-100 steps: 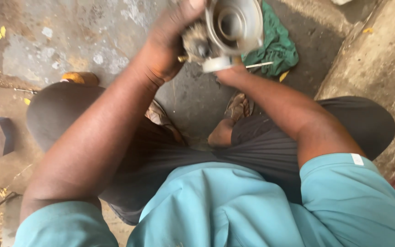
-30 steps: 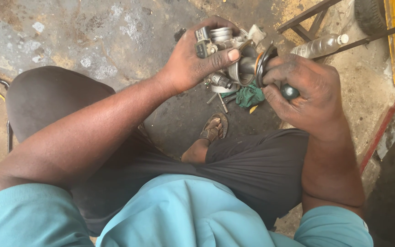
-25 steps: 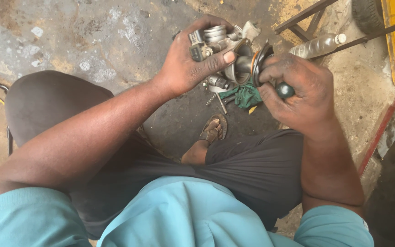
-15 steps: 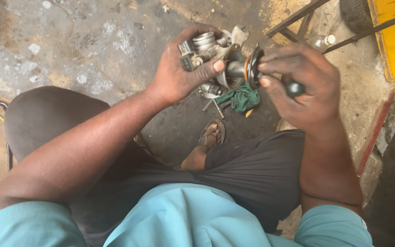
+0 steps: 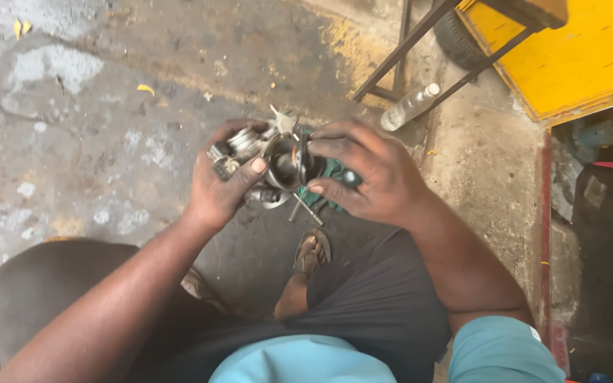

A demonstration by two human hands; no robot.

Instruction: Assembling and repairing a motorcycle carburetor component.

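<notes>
Metal engine part [image 5: 267,159], round bore facing up, held above the stained concrete floor [image 5: 94,142]; left hand [image 5: 221,188] clasps it closed, thumb on the rim; right hand [image 5: 370,174] pinches its edge, gripping a dark-handled tool [image 5: 349,177]; green rag [image 5: 328,174] beneath; plastic bottle [image 5: 409,106] well apart.

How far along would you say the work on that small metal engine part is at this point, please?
Done: the metal engine part is off any machine, up in both hands. In hand: the left hand grips its body while the right hand presses a dark tool at its round bore. Left: loose metal pieces lie below on the green rag, not fitted.
</notes>
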